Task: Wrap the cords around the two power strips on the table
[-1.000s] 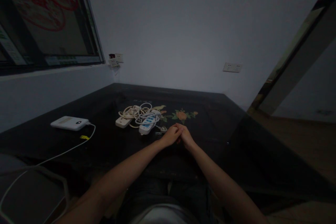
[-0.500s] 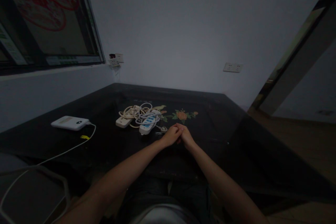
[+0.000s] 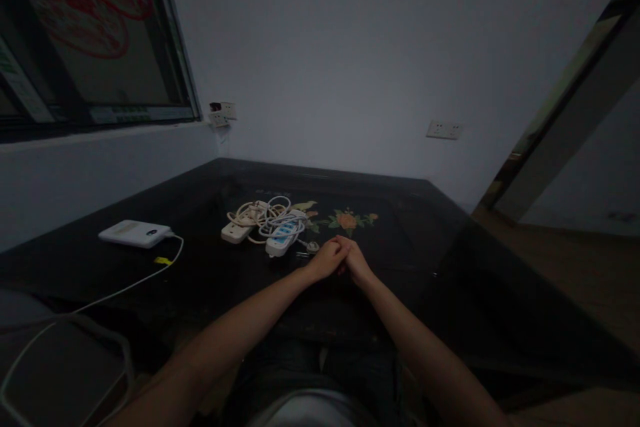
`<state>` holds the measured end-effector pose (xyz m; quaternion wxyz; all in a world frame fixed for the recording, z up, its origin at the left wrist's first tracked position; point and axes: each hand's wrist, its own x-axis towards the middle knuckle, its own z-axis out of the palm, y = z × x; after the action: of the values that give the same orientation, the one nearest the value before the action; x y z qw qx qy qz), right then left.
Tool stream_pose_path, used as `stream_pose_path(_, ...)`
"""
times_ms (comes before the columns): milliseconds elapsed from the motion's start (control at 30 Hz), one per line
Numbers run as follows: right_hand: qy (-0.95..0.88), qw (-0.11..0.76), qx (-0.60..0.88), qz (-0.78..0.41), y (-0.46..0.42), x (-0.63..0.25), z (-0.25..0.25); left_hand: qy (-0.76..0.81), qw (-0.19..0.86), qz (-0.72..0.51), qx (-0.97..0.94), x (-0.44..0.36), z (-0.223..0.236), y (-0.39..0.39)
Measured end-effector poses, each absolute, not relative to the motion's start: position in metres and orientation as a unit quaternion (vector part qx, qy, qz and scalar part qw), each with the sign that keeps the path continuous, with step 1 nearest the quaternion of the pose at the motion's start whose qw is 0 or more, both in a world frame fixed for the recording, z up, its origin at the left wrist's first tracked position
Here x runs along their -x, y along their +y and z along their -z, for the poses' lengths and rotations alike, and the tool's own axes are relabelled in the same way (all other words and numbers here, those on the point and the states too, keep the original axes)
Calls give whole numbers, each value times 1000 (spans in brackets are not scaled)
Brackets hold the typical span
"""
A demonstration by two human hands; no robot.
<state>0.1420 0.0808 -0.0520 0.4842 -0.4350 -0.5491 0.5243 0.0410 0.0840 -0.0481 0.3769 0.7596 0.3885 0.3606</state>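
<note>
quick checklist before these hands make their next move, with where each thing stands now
1. Hands free of each other: not ok, left hand and right hand are clasped together.
2. Nothing hidden between the palms: cannot tell.
3. Cords untangled: not ok, they loop over the cream power strip and blue-and-white power strip.
4. Plug near a hand: ok, it lies close to the left.
5. Cable joined to the white device: ok, at its right end.
</note>
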Motion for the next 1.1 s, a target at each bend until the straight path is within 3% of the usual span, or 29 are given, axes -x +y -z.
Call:
stream_pose_path(400, -551, 480, 442, -521, 79, -142, 52, 396, 368, -336, -771, -41, 42, 81)
stream_pose_path(667, -598, 485, 434, -468, 84, -147, 43, 397, 338, -284, -805, -15, 10, 61)
stream_pose_path(933, -683, 444, 428, -392, 91, -148, 34, 507, 255, -482, -668, 75, -6, 19)
stream_pose_path(1033, -728, 402, 430, -351, 89, -139, 38, 593, 186, -507, -597, 106, 13, 12)
stream_pose_path(1100, -754, 371, 436, -323, 88, -133, 41, 638, 138, -456, -605, 118, 28, 13)
